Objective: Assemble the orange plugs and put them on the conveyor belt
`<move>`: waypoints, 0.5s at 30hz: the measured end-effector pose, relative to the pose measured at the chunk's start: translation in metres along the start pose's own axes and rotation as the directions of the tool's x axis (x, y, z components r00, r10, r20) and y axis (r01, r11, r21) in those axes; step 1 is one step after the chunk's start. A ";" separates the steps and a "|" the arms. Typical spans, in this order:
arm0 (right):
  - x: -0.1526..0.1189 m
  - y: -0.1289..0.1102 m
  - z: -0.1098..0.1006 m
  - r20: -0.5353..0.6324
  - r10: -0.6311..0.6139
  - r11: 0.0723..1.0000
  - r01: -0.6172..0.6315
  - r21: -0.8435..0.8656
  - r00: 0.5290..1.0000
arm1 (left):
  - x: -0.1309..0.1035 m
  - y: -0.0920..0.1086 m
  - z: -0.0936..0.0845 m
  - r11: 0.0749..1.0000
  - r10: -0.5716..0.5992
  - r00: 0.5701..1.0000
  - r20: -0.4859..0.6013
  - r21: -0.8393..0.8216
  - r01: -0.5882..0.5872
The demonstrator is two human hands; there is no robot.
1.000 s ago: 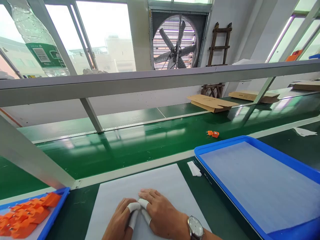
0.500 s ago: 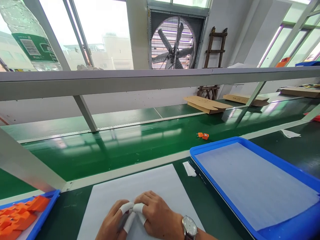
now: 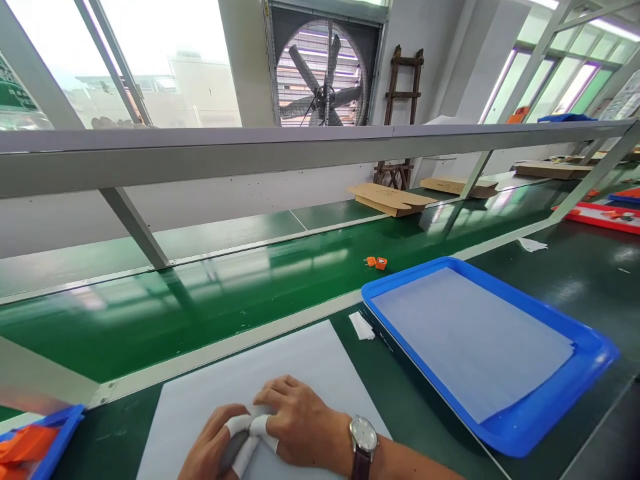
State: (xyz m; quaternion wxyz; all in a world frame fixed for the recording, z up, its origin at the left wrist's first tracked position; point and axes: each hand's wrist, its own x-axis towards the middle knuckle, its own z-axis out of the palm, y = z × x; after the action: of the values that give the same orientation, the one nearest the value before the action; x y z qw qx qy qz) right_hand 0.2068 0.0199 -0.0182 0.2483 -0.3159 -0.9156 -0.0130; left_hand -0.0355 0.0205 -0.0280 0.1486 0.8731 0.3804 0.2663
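Observation:
My left hand (image 3: pixel 214 443) and my right hand (image 3: pixel 303 427) meet low in the view, over a white sheet (image 3: pixel 295 353) on the dark green worktop. White coverings wrap the thumbs and some fingertips of both. Each hand is closed, its fingertips pressed together and touching those of the other. Anything small between them is hidden by the fingers. A wristwatch (image 3: pixel 364 435) with a dark strap sits on my right wrist.
Right of the sheet lies a blue tray (image 3: pixel 540 427) lined with white paper, with a paper scrap (image 3: pixel 361 326) beside it. Orange parts (image 3: pixel 27 443) fill a blue tray at lower left. Two small orange pieces (image 3: pixel 376 263) rest on the green belt. A shelf rail (image 3: pixel 250 150) crosses above.
My view has swung to the right, so the scene sits further left and more of the blue tray shows. My hands stay together over the sheet, fingers still pressed.

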 end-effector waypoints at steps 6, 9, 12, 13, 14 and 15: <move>0.000 -0.010 -0.007 0.023 0.029 0.999 -0.030 0.026 0.999 | 0.003 0.012 -0.005 0.999 -0.005 1.000 0.012 0.031 0.004; 0.000 -0.013 -0.006 0.023 0.024 0.999 -0.025 0.023 0.999 | 0.007 0.023 -0.010 0.999 -0.036 0.999 0.039 0.005 0.035; 0.001 -0.014 -0.004 0.008 0.019 1.000 -0.019 0.012 1.000 | 0.010 0.032 -0.015 0.998 -0.057 0.997 0.052 -0.029 0.058; 0.001 -0.015 -0.004 0.004 0.019 1.000 -0.019 0.010 1.000 | 0.010 0.034 -0.016 0.997 -0.066 0.996 0.057 -0.040 0.068; 0.000 -0.015 -0.004 0.001 0.019 1.000 -0.019 0.012 1.000 | 0.011 0.035 -0.016 0.996 -0.079 0.995 0.063 -0.048 0.082; 0.000 -0.016 -0.003 -0.001 0.020 1.000 -0.020 0.017 1.000 | 0.010 0.036 -0.017 0.994 -0.093 0.993 0.071 -0.055 0.097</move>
State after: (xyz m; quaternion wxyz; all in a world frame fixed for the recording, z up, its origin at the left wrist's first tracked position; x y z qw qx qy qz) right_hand 0.1990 0.0068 -0.0130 0.2517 -0.3227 -0.9124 -0.0030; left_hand -0.0180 0.0049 0.0062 0.1994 0.8579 0.4082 0.2401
